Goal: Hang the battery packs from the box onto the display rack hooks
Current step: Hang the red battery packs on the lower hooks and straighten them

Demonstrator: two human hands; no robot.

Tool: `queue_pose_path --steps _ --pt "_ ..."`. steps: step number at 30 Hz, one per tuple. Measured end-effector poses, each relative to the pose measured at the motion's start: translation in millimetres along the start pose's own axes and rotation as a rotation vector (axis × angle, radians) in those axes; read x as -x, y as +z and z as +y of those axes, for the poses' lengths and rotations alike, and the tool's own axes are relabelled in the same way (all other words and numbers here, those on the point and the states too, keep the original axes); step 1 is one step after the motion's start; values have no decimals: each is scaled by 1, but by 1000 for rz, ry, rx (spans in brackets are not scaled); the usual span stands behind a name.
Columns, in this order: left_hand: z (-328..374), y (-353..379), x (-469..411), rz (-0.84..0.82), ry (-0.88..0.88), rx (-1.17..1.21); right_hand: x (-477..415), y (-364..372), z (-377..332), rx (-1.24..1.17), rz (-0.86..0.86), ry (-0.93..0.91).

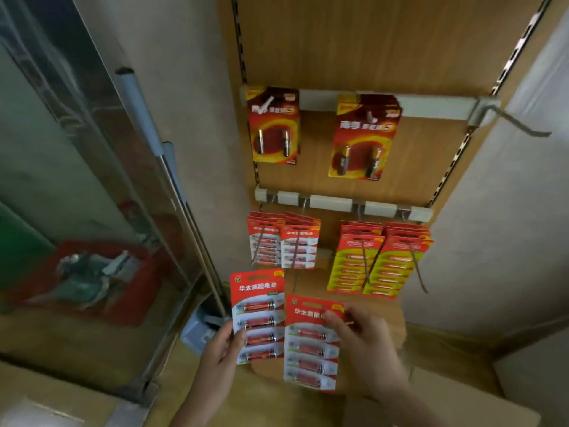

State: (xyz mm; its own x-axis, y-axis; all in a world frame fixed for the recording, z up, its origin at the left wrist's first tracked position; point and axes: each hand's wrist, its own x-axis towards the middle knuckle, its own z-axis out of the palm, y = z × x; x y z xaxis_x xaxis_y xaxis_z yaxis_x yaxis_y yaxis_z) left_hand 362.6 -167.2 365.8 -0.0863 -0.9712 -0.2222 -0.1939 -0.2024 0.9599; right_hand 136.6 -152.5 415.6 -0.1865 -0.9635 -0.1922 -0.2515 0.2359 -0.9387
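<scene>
My left hand [219, 349] pinches the left edge of a red battery pack [258, 315], held upright below the rack. My right hand [366, 343] grips a second red pack [311, 349] near its top right corner. Both packs sit just under the lower rail [331, 202] of the wooden display rack [354, 50]. Small red packs [281, 246] and yellow-red packs [380, 263] hang from that rail's hooks. Two red-gold packs [273, 124] [363, 137] hang from the upper rail [431, 106]. A bare hook [520, 124] sticks out at its right end.
A glass cabinet door with a grey handle [140, 112] stands to the left, a red mat [92, 282] seen through it. Cardboard box edges [480, 405] lie at the bottom right. A pale wall [508, 226] borders the rack's right side.
</scene>
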Motion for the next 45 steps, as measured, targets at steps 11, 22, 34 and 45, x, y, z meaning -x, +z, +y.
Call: queue_pose_path --steps 11,22,34,45 --pt "-12 -55 -72 -191 31 -65 -55 60 -11 -111 248 -54" --pt "-28 -50 -84 -234 0 -71 -60 57 -4 -16 241 -62" --pt "-8 -23 -150 -25 12 -160 -123 61 -16 68 377 37" --pt "0 -7 -189 88 -17 -407 -144 63 -20 210 477 115"
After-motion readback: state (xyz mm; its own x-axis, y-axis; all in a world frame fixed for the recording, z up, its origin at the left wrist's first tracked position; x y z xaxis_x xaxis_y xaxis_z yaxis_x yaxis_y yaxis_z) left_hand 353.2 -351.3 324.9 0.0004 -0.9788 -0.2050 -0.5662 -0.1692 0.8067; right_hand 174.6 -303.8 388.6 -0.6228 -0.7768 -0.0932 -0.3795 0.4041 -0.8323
